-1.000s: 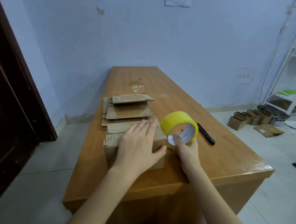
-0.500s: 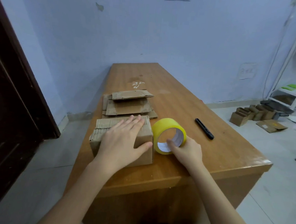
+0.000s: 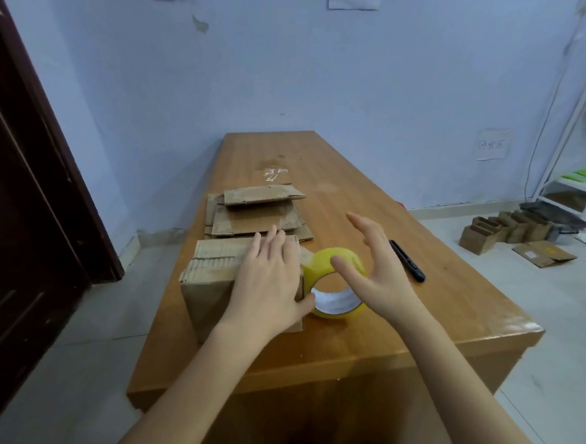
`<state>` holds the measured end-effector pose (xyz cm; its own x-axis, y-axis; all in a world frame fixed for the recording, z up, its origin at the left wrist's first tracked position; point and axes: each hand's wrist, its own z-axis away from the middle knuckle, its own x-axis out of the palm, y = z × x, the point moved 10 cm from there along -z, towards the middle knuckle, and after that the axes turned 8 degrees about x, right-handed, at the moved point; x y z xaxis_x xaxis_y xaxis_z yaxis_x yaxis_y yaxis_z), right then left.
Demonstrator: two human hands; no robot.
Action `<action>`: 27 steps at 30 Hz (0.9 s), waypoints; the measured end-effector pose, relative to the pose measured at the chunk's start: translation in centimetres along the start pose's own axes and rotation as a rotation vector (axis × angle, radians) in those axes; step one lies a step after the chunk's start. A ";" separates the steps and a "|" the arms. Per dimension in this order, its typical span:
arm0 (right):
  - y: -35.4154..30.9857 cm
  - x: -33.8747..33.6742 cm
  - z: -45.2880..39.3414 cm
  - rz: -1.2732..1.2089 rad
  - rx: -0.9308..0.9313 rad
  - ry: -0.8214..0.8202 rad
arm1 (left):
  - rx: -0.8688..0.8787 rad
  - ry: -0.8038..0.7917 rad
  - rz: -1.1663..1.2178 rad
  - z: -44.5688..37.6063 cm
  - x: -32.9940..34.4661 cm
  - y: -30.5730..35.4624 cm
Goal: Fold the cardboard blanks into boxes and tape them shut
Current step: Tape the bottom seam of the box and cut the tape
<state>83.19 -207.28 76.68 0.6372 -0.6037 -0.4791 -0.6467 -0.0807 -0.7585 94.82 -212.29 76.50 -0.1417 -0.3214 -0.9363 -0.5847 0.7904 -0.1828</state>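
- Fingers (image 3: 273, 241) of the left hand (image 3: 267, 282) lie straight and close together, flat on top of one folded cardboard box (image 3: 223, 279); the thumb reaches round its right edge, towards the tape.
- Fingers (image 3: 356, 222) of the right hand (image 3: 381, 272) are spread and relaxed in the air above the tape, clamped on nothing.
- One roll of yellow tape (image 3: 335, 286) stands on edge on the worktop (image 3: 398, 331), just beside the box's right side, its white core facing the near edge.
- The box sits near the worktop's front left part, top flaps down; its contents cannot be seen.
- One stack of flat cardboard blanks (image 3: 254, 216) lies just behind the box; the number of sheets cannot be told.
- One black marker (image 3: 406, 261) rests on the worktop to the right of the tape.
- On the floor at right, a row of small folded boxes (image 3: 507, 229) stands open-topped, roughly five, with one flat blank (image 3: 543, 254) beside them; what they hold cannot be seen.
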 end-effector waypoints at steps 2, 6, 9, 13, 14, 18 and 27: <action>-2.5 1.2 -0.2 0.100 -0.006 -0.101 | 0.015 -0.068 0.054 0.0 0.7 -0.5; -4.6 7.0 1.9 0.463 -0.101 -0.277 | 0.069 -0.185 0.064 -0.5 1.7 -0.6; -3.5 7.9 2.8 0.483 -0.061 -0.258 | 0.056 -0.162 0.078 -0.5 1.5 -0.7; -3.6 7.1 2.3 0.412 -0.014 -0.342 | 0.043 -0.200 0.093 -0.7 1.9 -0.7; -3.4 6.7 2.0 0.340 0.056 -0.378 | 0.050 -0.208 0.080 -0.8 2.2 -0.8; -3.8 7.2 1.3 0.282 0.153 -0.345 | 0.089 -0.150 0.073 -0.9 2.2 -0.5; -5.6 7.4 3.0 0.052 0.178 -0.441 | 0.058 -0.059 0.112 -0.1 0.6 -0.2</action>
<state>92.78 -208.90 76.12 0.7482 -0.2056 -0.6309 -0.6250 0.1011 -0.7741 94.77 -212.72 76.00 -0.1550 -0.1998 -0.9675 -0.5205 0.8489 -0.0919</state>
